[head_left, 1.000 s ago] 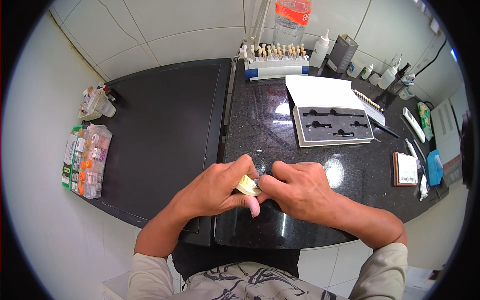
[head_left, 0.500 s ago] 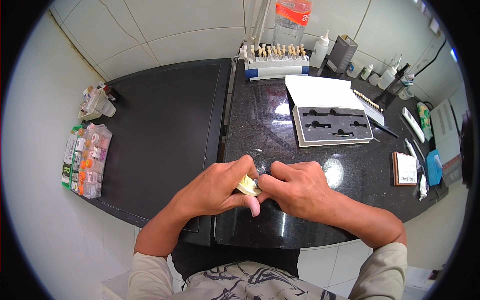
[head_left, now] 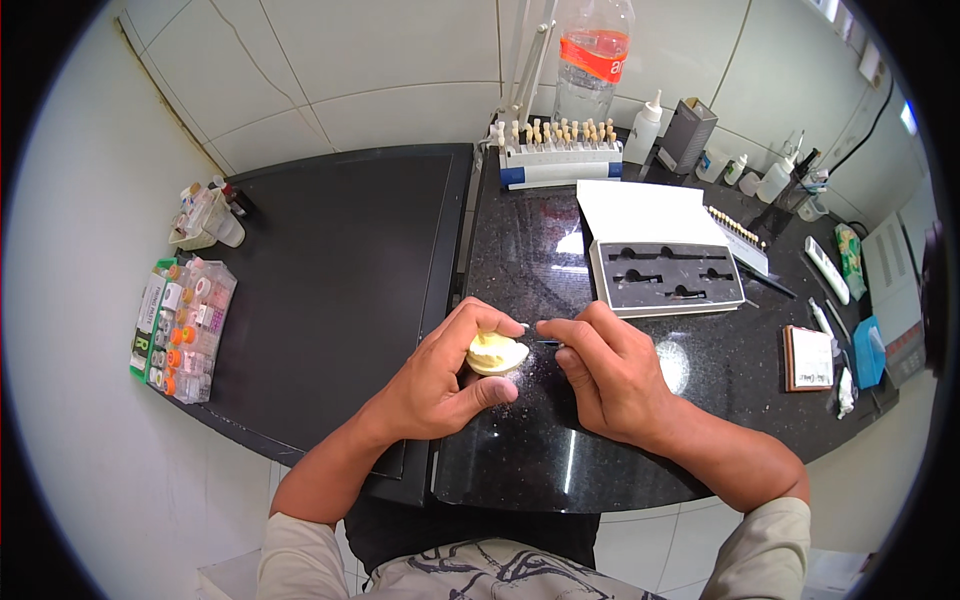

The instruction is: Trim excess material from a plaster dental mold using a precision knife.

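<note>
A pale yellow and white dental cast [head_left: 494, 353] is in my left hand [head_left: 425, 385], fingers curled over its far side and thumb along its near side. Just to the right, my right hand [head_left: 622, 385] pinches a thin tool; only a short dark, shiny length of this tool [head_left: 547, 343] shows, pointing toward the cast. The tool and the cast look apart, with a small gap between them. Fingers hide the rest of the tool, so its kind is unclear. White powder and crumbs lie on the black speckled counter [head_left: 490, 460] beneath the hands.
An open white case [head_left: 665, 310] with a dark foam insert lies beyond my right hand. Behind it stand a tooth shade guide [head_left: 560, 172], a large clear bottle [head_left: 590, 85] and a white squeeze bottle [head_left: 643, 130]. Small bottles in a clear box [head_left: 205, 325] are far left.
My right hand has drawn back from the cast, taking the tool off it. The cast now shows more of its surface in my left hand. The whole view has shifted slightly.
</note>
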`<state>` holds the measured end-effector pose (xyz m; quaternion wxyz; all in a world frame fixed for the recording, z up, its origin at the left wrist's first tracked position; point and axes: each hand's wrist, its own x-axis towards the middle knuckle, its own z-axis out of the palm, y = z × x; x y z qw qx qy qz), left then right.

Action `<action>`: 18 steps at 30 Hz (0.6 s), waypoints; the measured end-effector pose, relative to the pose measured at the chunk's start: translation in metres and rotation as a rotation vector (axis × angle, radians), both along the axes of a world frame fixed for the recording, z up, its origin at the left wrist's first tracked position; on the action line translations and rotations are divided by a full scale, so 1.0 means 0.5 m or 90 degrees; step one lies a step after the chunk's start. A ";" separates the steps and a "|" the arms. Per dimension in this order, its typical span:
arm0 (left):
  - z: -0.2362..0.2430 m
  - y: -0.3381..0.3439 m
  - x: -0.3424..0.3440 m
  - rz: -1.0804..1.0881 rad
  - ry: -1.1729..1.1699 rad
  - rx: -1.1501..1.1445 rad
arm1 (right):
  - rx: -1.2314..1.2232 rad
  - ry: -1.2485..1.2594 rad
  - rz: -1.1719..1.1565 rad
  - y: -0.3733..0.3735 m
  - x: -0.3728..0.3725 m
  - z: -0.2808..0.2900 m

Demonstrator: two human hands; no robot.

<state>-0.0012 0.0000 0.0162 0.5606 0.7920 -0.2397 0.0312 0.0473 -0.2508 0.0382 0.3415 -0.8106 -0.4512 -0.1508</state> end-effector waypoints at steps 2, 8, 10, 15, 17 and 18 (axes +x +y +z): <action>0.004 0.003 0.003 0.000 0.024 -0.022 | 0.034 0.028 -0.013 0.004 0.000 -0.005; -0.004 0.010 0.009 0.000 0.068 -0.099 | 0.033 0.044 -0.019 -0.004 0.015 -0.010; -0.005 0.007 0.006 -0.004 0.191 -0.217 | 0.039 0.023 -0.027 -0.008 0.020 -0.013; -0.015 0.009 0.006 0.019 0.210 -0.246 | -0.020 0.075 -0.041 -0.013 0.006 0.009; -0.015 0.008 0.005 0.024 0.213 -0.260 | 0.023 0.103 -0.033 -0.008 0.003 0.005; -0.013 0.003 0.006 0.043 0.191 -0.248 | 0.060 0.131 -0.024 -0.006 0.003 0.003</action>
